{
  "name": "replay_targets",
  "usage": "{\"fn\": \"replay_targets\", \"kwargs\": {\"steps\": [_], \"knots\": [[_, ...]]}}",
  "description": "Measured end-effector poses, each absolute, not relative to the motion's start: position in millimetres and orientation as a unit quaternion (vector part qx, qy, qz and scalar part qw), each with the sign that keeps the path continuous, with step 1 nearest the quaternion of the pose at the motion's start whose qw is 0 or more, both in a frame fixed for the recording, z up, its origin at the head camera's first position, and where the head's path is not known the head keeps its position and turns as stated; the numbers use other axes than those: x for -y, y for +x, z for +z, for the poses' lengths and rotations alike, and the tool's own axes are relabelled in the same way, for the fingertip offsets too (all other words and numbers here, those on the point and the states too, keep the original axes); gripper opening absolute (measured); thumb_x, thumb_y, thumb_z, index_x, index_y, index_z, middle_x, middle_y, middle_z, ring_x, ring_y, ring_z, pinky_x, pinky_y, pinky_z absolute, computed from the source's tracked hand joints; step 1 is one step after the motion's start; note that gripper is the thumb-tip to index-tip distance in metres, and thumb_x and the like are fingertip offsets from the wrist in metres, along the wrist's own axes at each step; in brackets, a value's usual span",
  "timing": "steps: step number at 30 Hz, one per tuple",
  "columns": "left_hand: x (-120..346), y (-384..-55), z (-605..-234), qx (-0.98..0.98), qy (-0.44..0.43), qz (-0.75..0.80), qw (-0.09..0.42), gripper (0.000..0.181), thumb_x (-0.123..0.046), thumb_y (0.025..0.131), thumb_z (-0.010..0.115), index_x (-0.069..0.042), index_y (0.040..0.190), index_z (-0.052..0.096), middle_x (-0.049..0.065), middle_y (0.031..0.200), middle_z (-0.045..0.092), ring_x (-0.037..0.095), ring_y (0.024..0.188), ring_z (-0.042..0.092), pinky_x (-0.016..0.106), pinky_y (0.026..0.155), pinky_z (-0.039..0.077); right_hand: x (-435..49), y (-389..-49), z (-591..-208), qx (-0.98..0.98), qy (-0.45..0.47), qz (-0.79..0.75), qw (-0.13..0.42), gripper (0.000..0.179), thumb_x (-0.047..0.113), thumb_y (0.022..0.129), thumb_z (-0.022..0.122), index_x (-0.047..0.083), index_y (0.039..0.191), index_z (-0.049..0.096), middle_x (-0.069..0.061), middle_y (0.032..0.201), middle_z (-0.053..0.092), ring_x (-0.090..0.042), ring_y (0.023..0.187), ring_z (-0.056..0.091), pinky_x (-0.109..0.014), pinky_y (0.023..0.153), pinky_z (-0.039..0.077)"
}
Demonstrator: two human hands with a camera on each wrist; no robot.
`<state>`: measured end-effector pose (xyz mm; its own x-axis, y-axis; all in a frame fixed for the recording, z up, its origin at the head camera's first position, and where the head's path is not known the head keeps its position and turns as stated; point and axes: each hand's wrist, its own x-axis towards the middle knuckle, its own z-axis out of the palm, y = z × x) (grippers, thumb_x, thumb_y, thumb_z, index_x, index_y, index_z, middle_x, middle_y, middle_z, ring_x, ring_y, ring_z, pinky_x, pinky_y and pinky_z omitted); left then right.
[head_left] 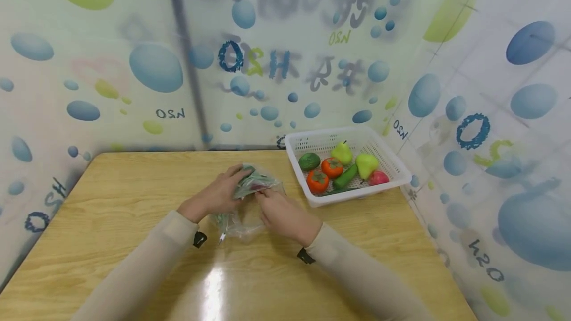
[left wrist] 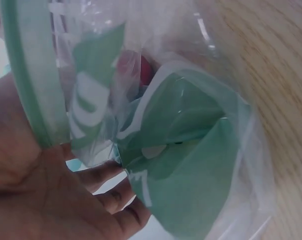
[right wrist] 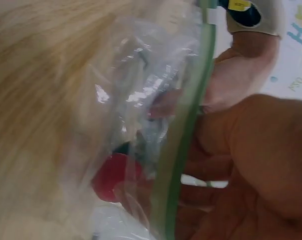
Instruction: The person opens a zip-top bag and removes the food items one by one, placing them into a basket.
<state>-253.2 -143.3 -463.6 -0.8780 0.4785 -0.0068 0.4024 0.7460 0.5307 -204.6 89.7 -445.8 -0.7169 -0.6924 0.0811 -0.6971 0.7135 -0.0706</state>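
A clear plastic zip bag point(head_left: 260, 182) with green print and a green closure strip point(right wrist: 183, 135) lies between the hands, just above the table. My left hand point(head_left: 218, 193) holds the bag near its mouth, with its fingers behind the plastic in the left wrist view. My right hand point(head_left: 287, 212) reaches in at the mouth, fingers passing behind the strip. Inside shows a small round red thing point(right wrist: 116, 177) with a dark green part beside it; its kind is unclear through the film. A right fingertip touches it, but whether the hand grips it is hidden.
At the back right of the wooden table point(head_left: 134, 187) stands a white plastic basket point(head_left: 403, 175). It holds pears point(head_left: 367, 165), persimmons point(head_left: 317, 182), green cucumber-like vegetables point(head_left: 345, 177) and a red round fruit or vegetable point(head_left: 379, 178). Patterned curtains point(head_left: 267, 93) rise behind and beside the table.
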Motion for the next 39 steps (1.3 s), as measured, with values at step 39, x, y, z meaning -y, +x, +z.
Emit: {"fn": "replay_targets", "kwargs": {"steps": [39], "knots": [[144,-248,-463,-0.938,0.233,0.251,0.061,0.087,0.002,0.095,0.077,-0.004,0.176,0.047,0.031,0.178,0.041,0.048,0.141,0.068,0.058,0.104,0.064,-79,-232,-487,0.943,0.305,0.133,0.021,0.040,0.023,0.108,0.087,0.004,0.138,0.071,-0.016,0.135,0.082,-0.031,0.125,0.080,-0.045,0.106,0.069]]}}
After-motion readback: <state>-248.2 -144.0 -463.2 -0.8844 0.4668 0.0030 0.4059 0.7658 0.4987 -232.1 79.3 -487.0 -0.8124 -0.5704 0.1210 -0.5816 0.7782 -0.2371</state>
